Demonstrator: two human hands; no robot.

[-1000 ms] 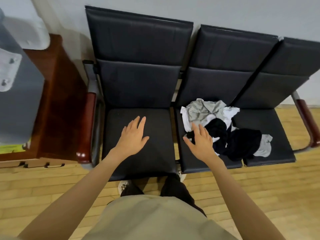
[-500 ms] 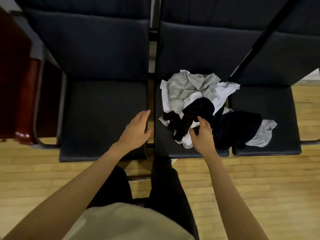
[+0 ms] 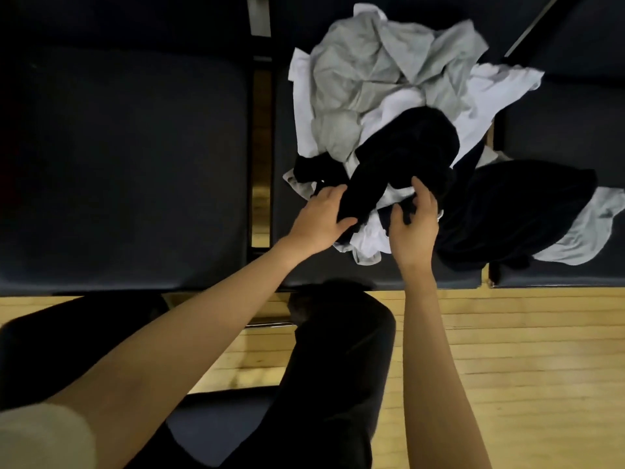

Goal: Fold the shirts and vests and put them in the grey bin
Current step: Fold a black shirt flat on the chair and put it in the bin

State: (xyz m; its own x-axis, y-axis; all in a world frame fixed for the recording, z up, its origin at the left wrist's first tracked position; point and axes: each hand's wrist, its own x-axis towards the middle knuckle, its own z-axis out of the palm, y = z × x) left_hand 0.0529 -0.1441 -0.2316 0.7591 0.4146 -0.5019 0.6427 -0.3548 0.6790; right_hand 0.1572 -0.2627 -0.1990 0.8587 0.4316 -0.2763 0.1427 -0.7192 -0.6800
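A heap of clothes lies on the middle seat (image 3: 304, 269): a grey shirt (image 3: 358, 72) on top at the back, a white garment (image 3: 490, 93) under it, a black garment (image 3: 406, 154) in front and another dark one (image 3: 514, 211) to the right. My left hand (image 3: 319, 220) grips the near end of the black garment, thumb curled under the cloth. My right hand (image 3: 414, 225) is just to its right, fingers and thumb pinching a dark fold at the heap's front. The grey bin is out of view.
The left seat (image 3: 125, 170) is bare dark cushion, with a narrow gap between it and the middle seat. A third seat (image 3: 568, 130) is on the right, partly covered by clothes. My dark-trousered legs (image 3: 338, 367) stand over the wooden floor (image 3: 507, 367).
The view has dropped closer over the seats. My left hand moved right from the left seat onto the black garment and took hold of it. My right hand stayed at the heap's front.
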